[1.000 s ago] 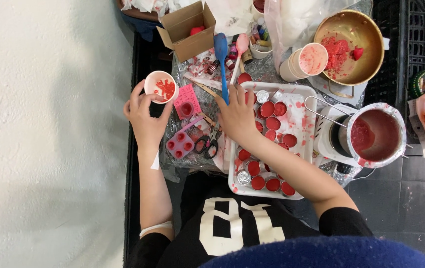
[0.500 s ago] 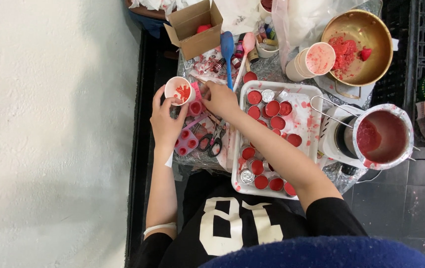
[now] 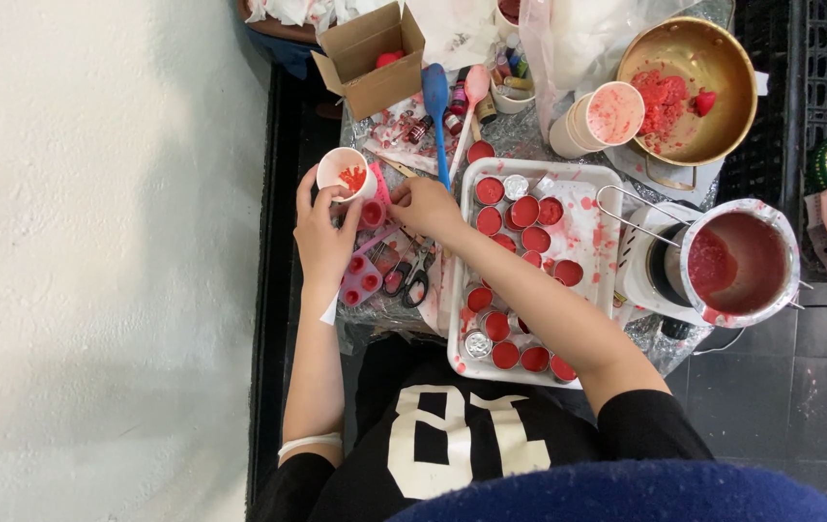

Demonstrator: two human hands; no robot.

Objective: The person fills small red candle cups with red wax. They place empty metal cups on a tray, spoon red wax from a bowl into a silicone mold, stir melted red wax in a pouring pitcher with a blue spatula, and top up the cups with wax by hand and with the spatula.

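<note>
Hands meet left of centre in the frame, over a pink mould [image 3: 367,263] with red-filled cavities. The left hand [image 3: 321,237] is wrapped around a small white cup [image 3: 345,174] holding red bits, tilted slightly above the mould's upper end. The right hand [image 3: 426,206] sits just beside the cup with its fingers pinched narrow; whether they hold anything I cannot tell. Scissors [image 3: 415,278] lie just right of the mould.

Judging from how things lie, the work looks well along: on the white tray [image 3: 582,227] in the middle of the frame, most small round tins [image 3: 525,211] are already filled red, while two or three still show bare silver. Right of the tray, a pot [image 3: 740,263] holds more red liquid, and a brass bowl [image 3: 689,87] at upper right holds red crumbs, so material remains.
</note>
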